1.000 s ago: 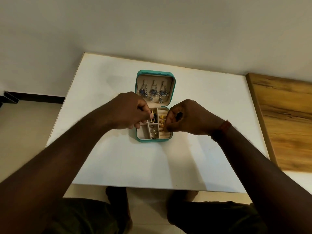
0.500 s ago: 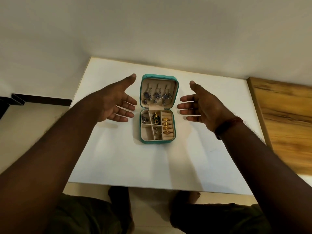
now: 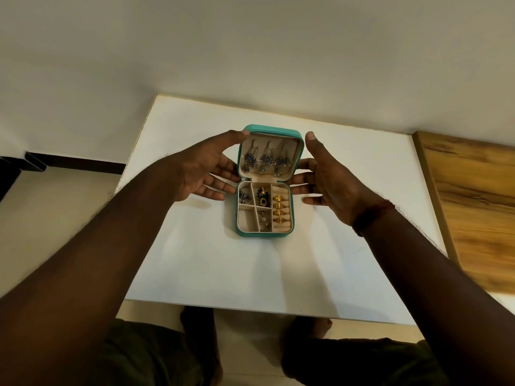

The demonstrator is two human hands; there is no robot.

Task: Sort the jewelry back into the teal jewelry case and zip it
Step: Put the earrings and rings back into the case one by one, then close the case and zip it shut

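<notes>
The smooth white tabletop carries the teal jewelry case, open at its centre, lid upright. The left hand and right hand flank the lid, spread wide and empty (contact unclear). A hasty fold could snag the dangling silver earrings in the zipper or jolt the ribbed gold rings off their padded roll.

The single head-worn camera looked forward and steeply down from above the white table, close over the person's outstretched arms, with their knees visible below the near edge.
</notes>
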